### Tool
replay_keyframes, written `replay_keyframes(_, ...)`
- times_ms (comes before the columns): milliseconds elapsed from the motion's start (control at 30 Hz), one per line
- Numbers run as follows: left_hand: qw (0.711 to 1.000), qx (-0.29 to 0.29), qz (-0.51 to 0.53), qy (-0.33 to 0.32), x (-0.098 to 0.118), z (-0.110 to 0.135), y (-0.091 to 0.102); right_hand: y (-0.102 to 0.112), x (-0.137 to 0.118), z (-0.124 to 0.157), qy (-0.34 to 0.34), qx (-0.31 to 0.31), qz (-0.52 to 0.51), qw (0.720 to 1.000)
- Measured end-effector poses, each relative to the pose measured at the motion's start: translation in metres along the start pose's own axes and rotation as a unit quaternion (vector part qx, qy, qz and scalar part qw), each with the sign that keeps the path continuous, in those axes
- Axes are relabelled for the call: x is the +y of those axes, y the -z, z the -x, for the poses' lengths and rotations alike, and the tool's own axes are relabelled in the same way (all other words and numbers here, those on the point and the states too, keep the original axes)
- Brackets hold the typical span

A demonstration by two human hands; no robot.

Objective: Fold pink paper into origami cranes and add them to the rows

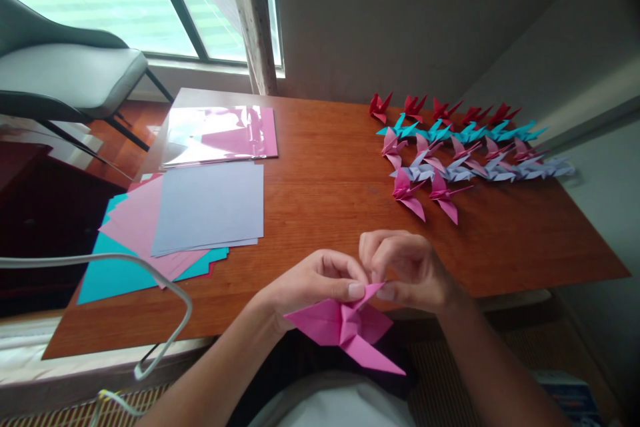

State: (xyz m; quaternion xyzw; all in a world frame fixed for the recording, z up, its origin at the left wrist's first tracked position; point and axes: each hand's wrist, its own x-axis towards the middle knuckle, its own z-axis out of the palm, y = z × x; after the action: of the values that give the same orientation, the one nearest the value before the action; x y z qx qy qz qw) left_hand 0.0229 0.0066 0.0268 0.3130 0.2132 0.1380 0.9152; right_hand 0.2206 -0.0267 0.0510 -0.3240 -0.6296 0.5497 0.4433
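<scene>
Room, left: a grey chair [65, 67] stood by a bright window [150, 0], with a patterned curtain [255, 20] hanging at its right edge and a plain grey wall [400, 13] beyond.
Surface: a reddish-brown wooden table [325, 167], set against that wall.
Near left edge: a white cable [150, 267] looped over the table's corner, its far end cut off by the frame.
Loose sheets: a fanned paper stack [200, 213] of teal, pink and lavender squares lay flat on the table.
Behind them: a glossy plastic sleeve [220, 133] holding pink paper; glare hid any print on it.
Left grip: the left hand [320, 280] had thumb and forefinger pinched shut on a pointed tip of the pink paper crane [345, 327].
Thing in hand: the crane hung in the air just off the table's near edge, over the lap.
Right grip: the right hand [405, 270] pinched the same tip from the other side, touching the left; its curled fingers hid the exact hold.
Far right: finished cranes [475, 147] stood in rows of red, teal, pink and lavender, with two magenta ones in front.
Lower right corner: a blue-edged item [570, 400], cut off and too blurred to read.
</scene>
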Motion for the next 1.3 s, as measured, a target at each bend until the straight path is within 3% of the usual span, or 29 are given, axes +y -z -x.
replay_keyframes(333, 1.0, 0.021, 0.005, 0.001, 0.003, -0.001, -0.002, 0.001, -0.003, 0.0, -0.014, 0.013, 0.04, 0.999)
replay_keyframes(633, 1.0, 0.004, 0.019, -0.014, 0.002, 0.0, -0.001, 0.001, -0.001, 0.0, -0.019, 0.019, 0.021, 0.999)
replay_keyframes(1067, 0.998, 0.069, 0.009, 0.002, 0.009, -0.001, -0.008, 0.007, -0.001, -0.002, -0.096, -0.033, -0.011, 0.995)
replay_keyframes(1300, 0.998, 0.06, 0.002, -0.005, 0.007, -0.001, -0.006, 0.013, 0.0, -0.002, -0.093, -0.047, -0.011, 0.994)
